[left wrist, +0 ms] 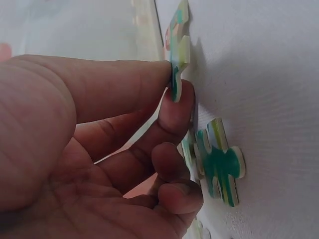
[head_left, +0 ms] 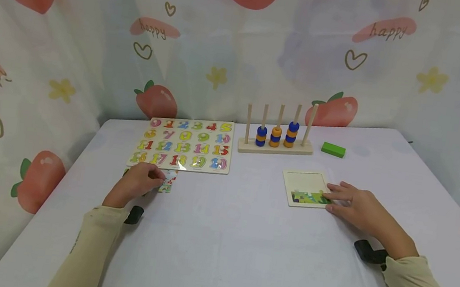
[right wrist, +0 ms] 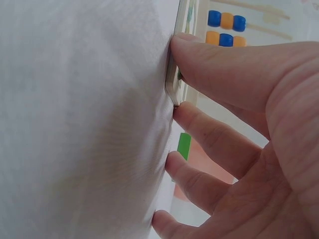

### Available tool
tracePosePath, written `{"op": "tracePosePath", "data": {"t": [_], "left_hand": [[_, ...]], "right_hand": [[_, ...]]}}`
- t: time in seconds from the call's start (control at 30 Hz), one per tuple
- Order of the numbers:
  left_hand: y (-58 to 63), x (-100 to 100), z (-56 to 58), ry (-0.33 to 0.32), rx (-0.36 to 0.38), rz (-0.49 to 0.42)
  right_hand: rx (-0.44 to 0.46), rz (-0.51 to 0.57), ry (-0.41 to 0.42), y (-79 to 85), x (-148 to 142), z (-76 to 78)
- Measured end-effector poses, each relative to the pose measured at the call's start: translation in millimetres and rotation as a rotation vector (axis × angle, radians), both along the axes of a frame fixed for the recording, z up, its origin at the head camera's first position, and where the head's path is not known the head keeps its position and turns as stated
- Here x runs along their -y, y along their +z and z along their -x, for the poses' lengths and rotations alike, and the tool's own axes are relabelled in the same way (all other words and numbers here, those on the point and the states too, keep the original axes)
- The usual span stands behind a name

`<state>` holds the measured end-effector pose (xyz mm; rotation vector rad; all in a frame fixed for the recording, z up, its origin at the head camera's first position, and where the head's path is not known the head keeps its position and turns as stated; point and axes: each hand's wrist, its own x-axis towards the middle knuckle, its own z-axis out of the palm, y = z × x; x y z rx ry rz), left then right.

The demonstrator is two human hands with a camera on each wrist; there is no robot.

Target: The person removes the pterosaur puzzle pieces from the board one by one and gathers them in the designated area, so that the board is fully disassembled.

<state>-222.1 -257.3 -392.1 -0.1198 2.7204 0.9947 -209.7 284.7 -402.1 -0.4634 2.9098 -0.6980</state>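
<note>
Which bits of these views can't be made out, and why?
Loose pieces, head: left hand hides some; count unsure.
Held piece, left wrist: seen nearly edge-on; picture unreadable.
Frame, head: right hand covers part of its right edge; right wrist: cut off by the image's top edge.
Block, right wrist: partly behind the fingers.
Number board, head: any fine print is too small.

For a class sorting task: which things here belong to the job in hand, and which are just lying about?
In use:
- jigsaw piece pinched in the left hand
- loose jigsaw piece on the table
- part-filled puzzle tray, touched by the right hand

Lying about:
- 0–20 number board
- bead abacus
- green block
</note>
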Motion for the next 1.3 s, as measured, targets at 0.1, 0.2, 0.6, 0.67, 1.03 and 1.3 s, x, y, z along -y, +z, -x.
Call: {"op": "tracePosePath", "data": {"t": [0.1,0.2,0.6,0.67,1.03,1.3], "left_hand": [[-0.3,0,-1.2,-0.023,-0.01,0.01],[-0.7,-1,-2.1,-0.046,-0.024,0.02],[4.7,-16,-3.0,0.013,-0.14,-0.092],[5.3,-23,-3.4,0.025,-0.178,-0.142],[7.6,-75,-1.5,0.084,-0.227,-0.31],[3.0,-120,7.2,0.058,-0.192,-0.362]], "right_hand": [[0.006,0.003,-0.004,0.1,0,0.5],[0.007,0.006,-0.007,-0.2,0,1.0],[-0.002,-0.006,0.005,2.4,-1,1.3],[-0.007,-0.008,0.008,3.1,-2,1.2],[0.017,-0.015,-0.012,1.4,0,1.9],[0.02,0.001,-0.038,0.4,2,-2.2]]}}
